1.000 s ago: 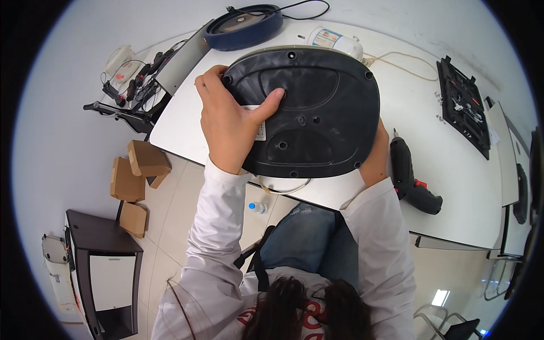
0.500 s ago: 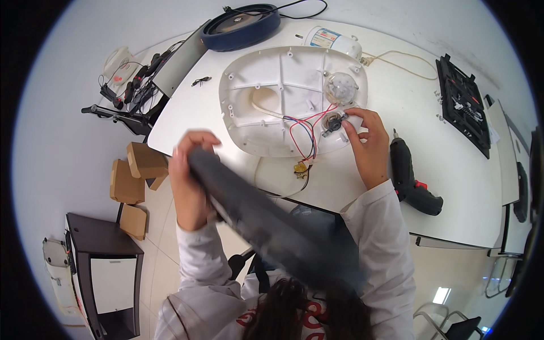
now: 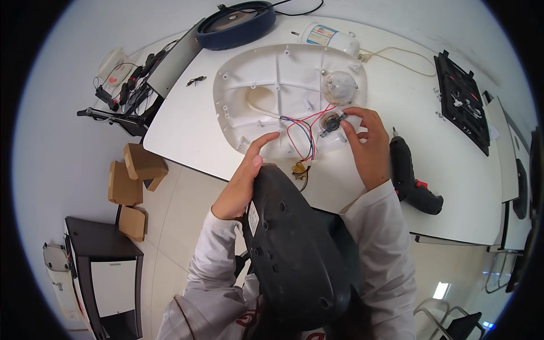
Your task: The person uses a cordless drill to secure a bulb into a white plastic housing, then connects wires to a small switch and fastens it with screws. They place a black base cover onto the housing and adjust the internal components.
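A white oval plastic housing [image 3: 272, 93] lies upside down on the white table [image 3: 453, 164], its ribbed inside facing up, with red, blue and black wires [image 3: 300, 130] trailing toward its near edge. My right hand [image 3: 365, 144] rests on the housing's right side, fingertips pinching a small round part [image 3: 331, 122] at the wire ends. My left hand [image 3: 243, 181] grips the edge of a black oval plastic cover [image 3: 294, 249], which is lifted off and held tilted over my lap. A small brass-coloured part [image 3: 298, 168] hangs at the table edge.
A black cordless screwdriver [image 3: 411, 178] lies just right of my right hand. A dark blue round device [image 3: 235, 22] and a white cylinder [image 3: 328, 35] sit at the far edge. A black panel [image 3: 462, 102] lies far right. Cardboard boxes [image 3: 133, 178] and a dark cabinet [image 3: 105, 272] stand on the floor left.
The black cover, first lying on the white housing, was lifted off by my left hand and brought down over my lap. My right hand moved onto the exposed wiring.
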